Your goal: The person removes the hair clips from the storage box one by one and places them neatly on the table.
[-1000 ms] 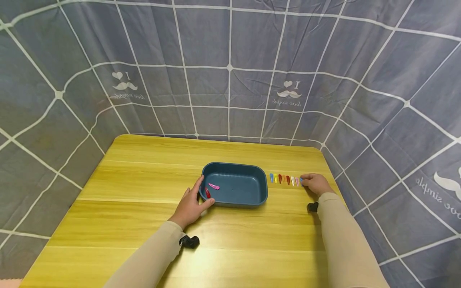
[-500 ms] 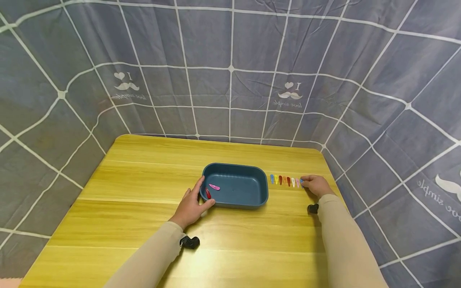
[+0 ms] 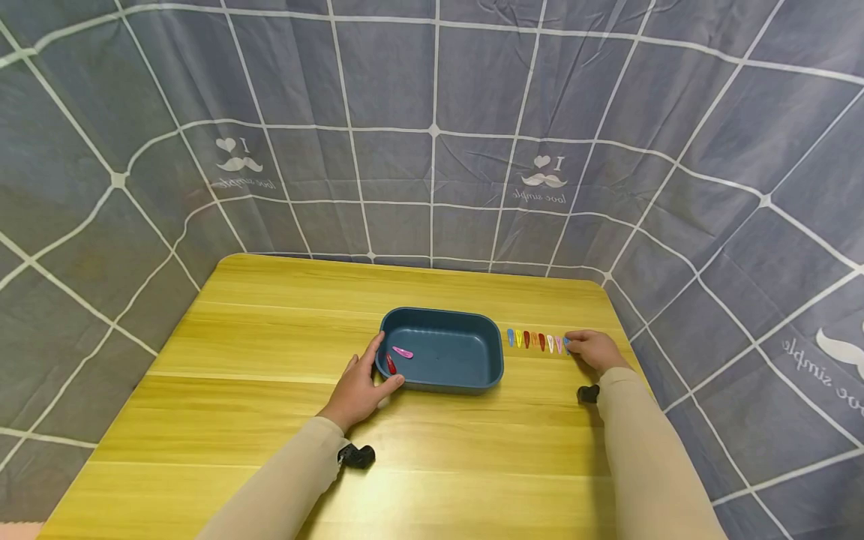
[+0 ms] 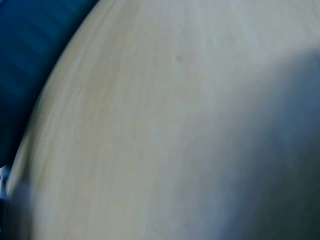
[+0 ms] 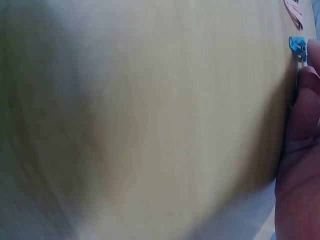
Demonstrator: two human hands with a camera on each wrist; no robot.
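Observation:
In the head view, my left hand [image 3: 355, 390] rests against the left end of a dark blue tray [image 3: 466, 388], fingers along its side wall and thumb at the front rim. A pink snap hair clip [image 3: 403, 352] and a red hair clip [image 3: 391, 364] lie inside near that end. At the right, my right hand [image 3: 594, 350] pinches a blue hair clip [image 5: 297, 45] between thumb and fingertip, close over the table. That clip ends a row of several hair clips running from the tray, with a pink one [image 5: 295, 12] beside it.
Everything stands on a yellow wood-grain table [image 3: 270, 322]. A grey curtain [image 3: 391, 165] with white lines hangs behind and along both sides. The row's far end has another blue clip [image 3: 511, 337] close to the tray. Black wrist cameras sit at both sleeves.
The scene shifts very slightly in the head view. Both hands keep their places, the right still at the blue clip and the left still at the tray.

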